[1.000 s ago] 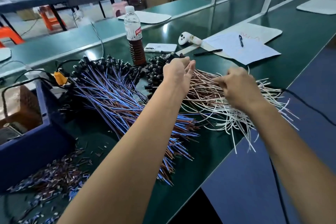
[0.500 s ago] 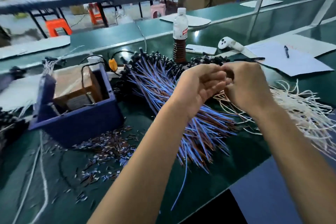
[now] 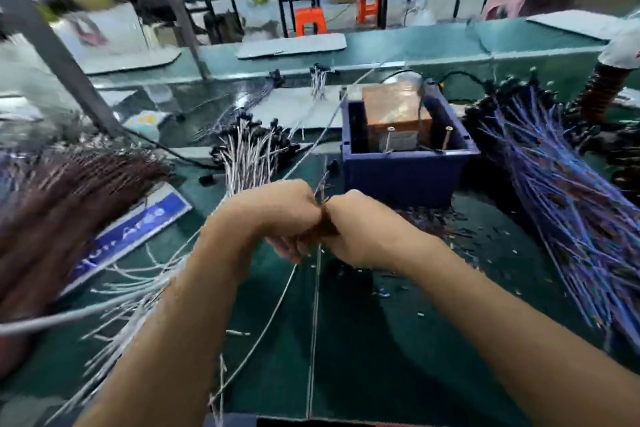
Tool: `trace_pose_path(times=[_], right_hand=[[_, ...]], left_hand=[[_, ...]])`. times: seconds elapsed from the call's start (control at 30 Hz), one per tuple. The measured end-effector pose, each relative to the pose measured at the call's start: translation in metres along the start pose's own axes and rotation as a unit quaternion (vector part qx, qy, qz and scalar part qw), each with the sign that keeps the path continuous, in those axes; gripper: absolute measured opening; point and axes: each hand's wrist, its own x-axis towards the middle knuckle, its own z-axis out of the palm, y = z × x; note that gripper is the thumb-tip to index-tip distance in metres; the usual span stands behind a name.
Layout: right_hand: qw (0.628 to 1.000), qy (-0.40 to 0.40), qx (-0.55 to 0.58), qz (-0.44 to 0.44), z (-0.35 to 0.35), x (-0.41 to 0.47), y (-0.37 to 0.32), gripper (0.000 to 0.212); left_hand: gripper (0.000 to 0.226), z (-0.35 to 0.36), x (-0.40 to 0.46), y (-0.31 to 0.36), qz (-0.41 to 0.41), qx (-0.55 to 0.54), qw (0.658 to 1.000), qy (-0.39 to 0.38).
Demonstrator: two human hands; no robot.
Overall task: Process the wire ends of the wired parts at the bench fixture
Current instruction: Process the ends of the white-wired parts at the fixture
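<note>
My left hand (image 3: 277, 215) and my right hand (image 3: 353, 229) are pressed together above the green bench, both curled round a small bundle of brown wires (image 3: 320, 225). Thin white wire tails (image 3: 313, 322) hang down from the hands toward me. Straight ahead stands the bench fixture, a dark blue box (image 3: 408, 170) with a copper-coloured block (image 3: 394, 111) inside. The wire ends in my hands are hidden by my fingers.
A big fan of blue-wired parts (image 3: 554, 191) lies on the right, brown-wired parts (image 3: 59, 204) on the left, and white-wired parts with black heads (image 3: 249, 156) behind my hands. Cut insulation scraps (image 3: 460, 239) litter the mat. A blue-and-white label (image 3: 135, 232) lies left.
The view has swung left, so the blue box is now straight ahead. My hands came with a small bundle from the right-hand pile to in front of the box.
</note>
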Motion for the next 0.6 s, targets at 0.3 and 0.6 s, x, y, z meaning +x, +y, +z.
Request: trace_pose_path(times=[0.3,0.6], right_hand=[[0.926,0.171,0.315,0.118,0.040,0.092,-0.058,0.012],[0.852,0.160,0.454,0.204,0.042,0.092,-0.040,0.034]], left_hand=[[0.024,-0.037,0.026,-0.031,-0.028,0.160,0.921,0.353],[0.023,-0.039,0.084,0.006,0.052,0.139,0.953,0.263]])
